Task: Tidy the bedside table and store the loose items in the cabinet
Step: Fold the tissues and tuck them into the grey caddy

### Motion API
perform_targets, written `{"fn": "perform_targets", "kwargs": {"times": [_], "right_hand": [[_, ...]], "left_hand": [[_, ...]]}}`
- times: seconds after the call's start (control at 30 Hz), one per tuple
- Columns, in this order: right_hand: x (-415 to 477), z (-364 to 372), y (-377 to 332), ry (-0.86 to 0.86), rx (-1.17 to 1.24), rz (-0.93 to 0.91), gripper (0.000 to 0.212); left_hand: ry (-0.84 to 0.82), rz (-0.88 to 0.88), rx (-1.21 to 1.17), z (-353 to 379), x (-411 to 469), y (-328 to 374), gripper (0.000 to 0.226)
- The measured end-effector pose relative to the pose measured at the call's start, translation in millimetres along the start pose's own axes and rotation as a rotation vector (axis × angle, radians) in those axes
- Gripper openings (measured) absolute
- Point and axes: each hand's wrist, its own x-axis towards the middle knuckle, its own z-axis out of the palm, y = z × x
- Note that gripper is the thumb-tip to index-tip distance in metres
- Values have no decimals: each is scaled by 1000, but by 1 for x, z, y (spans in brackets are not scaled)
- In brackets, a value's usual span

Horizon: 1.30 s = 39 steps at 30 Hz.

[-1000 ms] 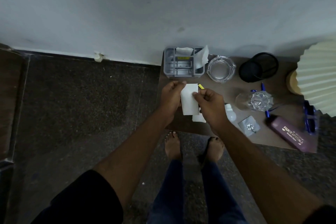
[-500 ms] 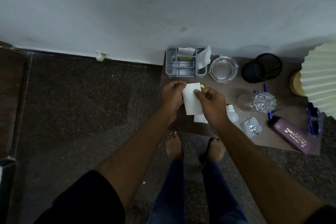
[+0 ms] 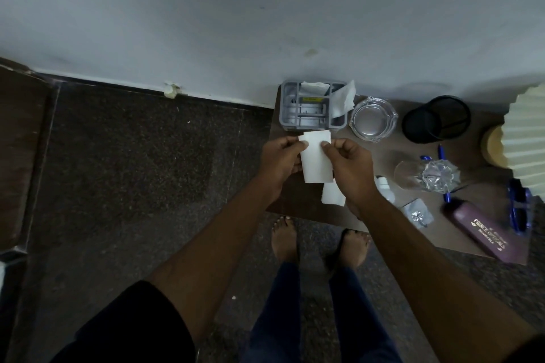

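Both hands hold a white sheet of paper [image 3: 316, 160] over the left part of the brown bedside table [image 3: 298, 203]. My left hand [image 3: 280, 160] pinches its upper left edge and my right hand [image 3: 351, 168] pinches its upper right edge. A second white paper [image 3: 333, 194] lies on the table just below, partly under my right hand. Behind the held paper stands a grey organiser tray [image 3: 312, 109] with white papers sticking out of it.
To the right on the table are a glass ashtray [image 3: 373, 118], a black mesh cup [image 3: 436, 119], a tipped drinking glass [image 3: 427, 175], blue pens [image 3: 441, 152], a small white bottle [image 3: 385, 186], a foil packet [image 3: 418, 214], a purple glasses case [image 3: 483, 233], blue sunglasses [image 3: 519, 209] and a pleated lamp shade [image 3: 528, 141]. The wall is close behind.
The paper has been lifted slightly and squared between both hands. The yellow item that showed at its top right corner is now hidden behind it.
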Motion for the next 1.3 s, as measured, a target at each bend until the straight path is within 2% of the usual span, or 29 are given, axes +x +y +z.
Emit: {"fn": "perform_targets", "kwargs": {"times": [0.13,0.23,0.37,0.47,0.6,0.7,0.83,1.13,1.3], "right_hand": [[6,-4,-19,-92,-24,-26,19],[20,-11,-32,-151,-151,-85,17],[42,-17,-56,-163,-352,-227,33],[57,-19,-75,-134,-551,-353,25],[69,-19,-94,-100,-703,-480,18],[77,-18,-99,-96,-752,-523,15],[83,-17,-102,-90,-789,-564,10],[92,-15,-99,-51,-809,-605,13],[95,-12,-93,-57,-865,-612,15]], "left_hand": [[-4,131,80,-4,2,15,22],[-30,216,145,-6,7,33,13],[-31,325,237,-3,16,61,15],[-12,406,297,-3,25,79,17],[4,493,387,-2,36,92,15],[13,521,436,-3,43,97,10],[24,561,451,-4,50,100,14],[35,580,491,0,56,100,17],[44,595,596,0,62,97,19]]}}
